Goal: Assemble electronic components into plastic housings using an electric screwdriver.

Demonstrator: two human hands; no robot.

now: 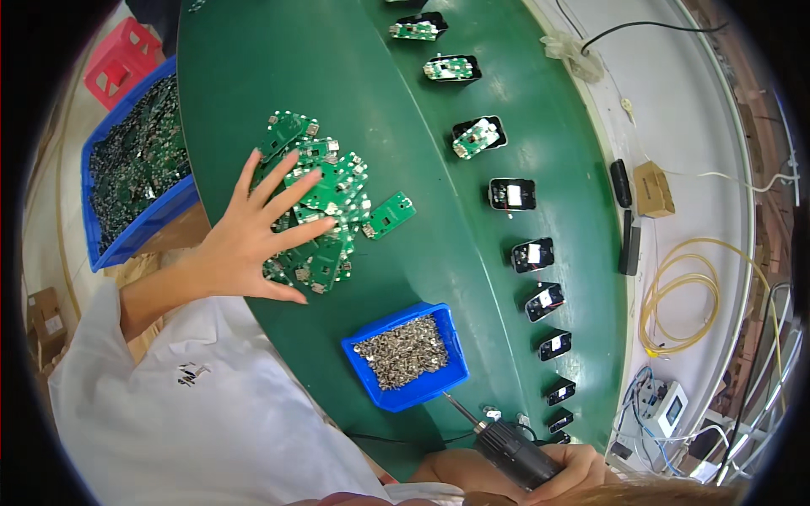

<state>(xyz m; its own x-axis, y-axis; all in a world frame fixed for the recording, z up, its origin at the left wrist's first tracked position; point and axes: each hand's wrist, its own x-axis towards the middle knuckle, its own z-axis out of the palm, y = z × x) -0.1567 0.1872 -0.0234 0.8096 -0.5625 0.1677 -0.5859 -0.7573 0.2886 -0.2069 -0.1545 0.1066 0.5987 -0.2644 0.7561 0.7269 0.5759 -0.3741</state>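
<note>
While a blue crate (160,211) heaped with circuit boards stands beyond the table's left edge, the left hand (236,243) spreads over the pile of green circuit boards (337,181) on the table (354,76), fingers wide apart; whether they touch cannot be told. One loose board (389,216) lies at the pile's right side. Nearer the person, a blue tray (456,358) contains small metal parts. The right hand (582,474) has its fingers clamped on a black power screwdriver (513,453), its bit pointing toward the tray. Black housings (512,195) form a curved row farther right, the upper ones bearing boards.
</note>
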